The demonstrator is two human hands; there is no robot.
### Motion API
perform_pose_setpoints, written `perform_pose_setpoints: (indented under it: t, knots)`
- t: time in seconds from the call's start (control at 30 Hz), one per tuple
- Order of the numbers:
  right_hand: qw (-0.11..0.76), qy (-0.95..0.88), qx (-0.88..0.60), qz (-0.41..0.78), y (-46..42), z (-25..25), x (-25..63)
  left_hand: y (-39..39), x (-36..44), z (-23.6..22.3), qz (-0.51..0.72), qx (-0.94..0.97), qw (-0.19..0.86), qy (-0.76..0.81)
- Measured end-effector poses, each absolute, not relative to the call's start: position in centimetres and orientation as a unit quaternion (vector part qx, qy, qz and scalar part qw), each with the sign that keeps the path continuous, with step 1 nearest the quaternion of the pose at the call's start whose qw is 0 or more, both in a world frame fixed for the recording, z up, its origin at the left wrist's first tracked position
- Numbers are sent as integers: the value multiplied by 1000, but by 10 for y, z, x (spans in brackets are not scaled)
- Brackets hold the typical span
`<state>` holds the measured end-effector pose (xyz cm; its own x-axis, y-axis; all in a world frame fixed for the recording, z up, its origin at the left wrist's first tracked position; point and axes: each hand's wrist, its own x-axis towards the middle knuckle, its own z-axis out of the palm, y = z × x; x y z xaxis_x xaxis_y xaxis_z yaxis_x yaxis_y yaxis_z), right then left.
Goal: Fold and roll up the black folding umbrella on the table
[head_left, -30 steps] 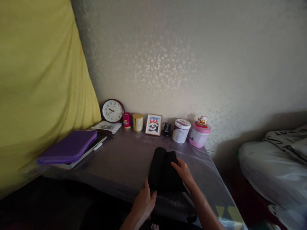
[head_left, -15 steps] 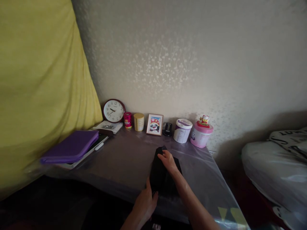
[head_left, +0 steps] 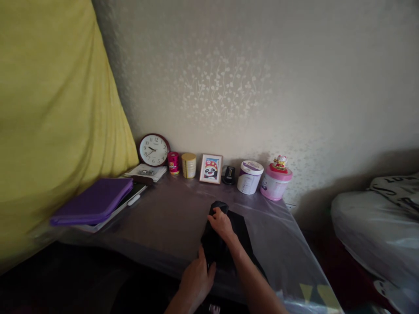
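A dark black piece of folded fabric point(head_left: 241, 229) lies near the front of the table; its exact kind is hard to tell in the dim light. My right hand point(head_left: 221, 222) rests on its far part, fingers curled over a bunched fold. At the near left edge, my left hand point(head_left: 197, 275) holds the same fabric between thumb and fingers. Some of the left fingertips are hidden by the dark cloth, and my right forearm covers part of its near side.
On the table point(head_left: 163, 213), a purple folder point(head_left: 94, 200) lies left. Along the wall stand a clock point(head_left: 153, 150), pink can point(head_left: 173, 163), yellow-lidded can point(head_left: 189, 165), panda picture frame point(head_left: 211, 168), small black device point(head_left: 229, 175), white tub point(head_left: 249, 177) and pink tub point(head_left: 275, 183) bearing a cat figurine.
My right hand has shifted slightly left and nearer, drawing the fold of black fabric with it. More of the fabric now shows spread on the right. My left hand stays nearly in place.
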<state>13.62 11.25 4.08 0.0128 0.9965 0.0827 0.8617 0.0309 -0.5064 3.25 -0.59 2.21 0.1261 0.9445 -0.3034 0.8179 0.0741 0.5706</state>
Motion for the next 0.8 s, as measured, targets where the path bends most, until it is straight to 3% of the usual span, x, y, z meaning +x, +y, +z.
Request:
perform_pose_setpoints:
  t: [0.43,0.8]
  knots:
    - [250,-711,-624,206,106,42,138,-16,25,22,170,702,285,630]
    - [231,-736,-611,181,96,42,134,-3,35,18,104,708,304,630]
